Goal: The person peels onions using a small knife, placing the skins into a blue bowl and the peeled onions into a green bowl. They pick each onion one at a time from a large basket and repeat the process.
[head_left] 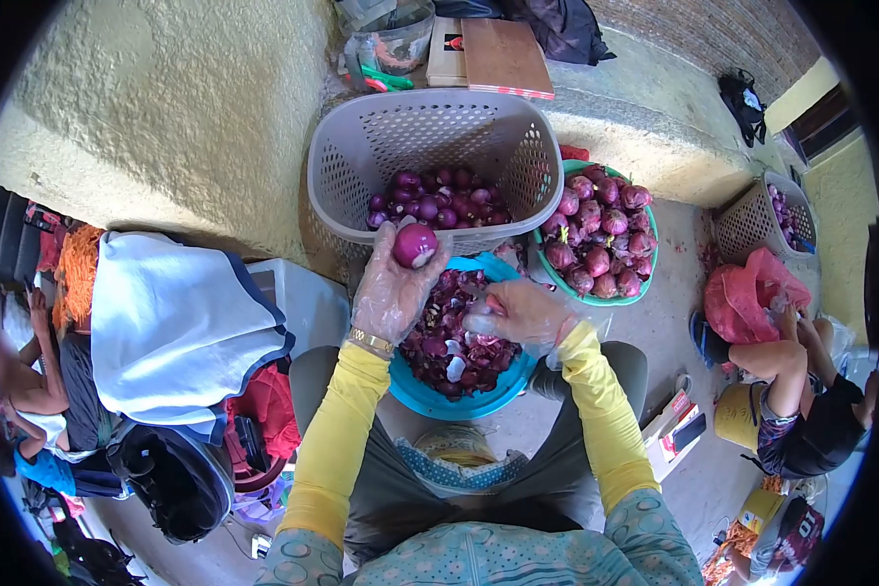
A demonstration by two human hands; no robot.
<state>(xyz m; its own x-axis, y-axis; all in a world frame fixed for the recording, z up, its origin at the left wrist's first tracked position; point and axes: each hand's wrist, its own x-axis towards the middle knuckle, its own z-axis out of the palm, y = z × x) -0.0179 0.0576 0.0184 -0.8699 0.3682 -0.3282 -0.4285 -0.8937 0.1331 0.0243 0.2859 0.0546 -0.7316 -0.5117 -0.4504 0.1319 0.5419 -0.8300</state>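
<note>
A smooth purple onion [415, 245] sits in my gloved left hand [398, 283], fingers closed around its underside near the front rim of the grey basket. My right hand [523, 317], also in a clear plastic glove, is closed over the blue basin; a small red end pokes out of its grip, and the rest of that thing is hidden. Beneath both hands, the blue basin [506, 383] holds onion skins [444, 344]. The grey perforated basket [327, 176] contains shiny peeled onions [439, 202]. To its right, a green-rimmed basin [571, 286] is heaped with unpeeled red onions [601, 230].
A rough yellow wall [176, 107] stands at left and behind. White cloth [181, 327] covers things on the left. On the right, a person [816, 405] sits beside a red mesh bag [752, 298] and another basket [737, 225]. More people are at the left edge.
</note>
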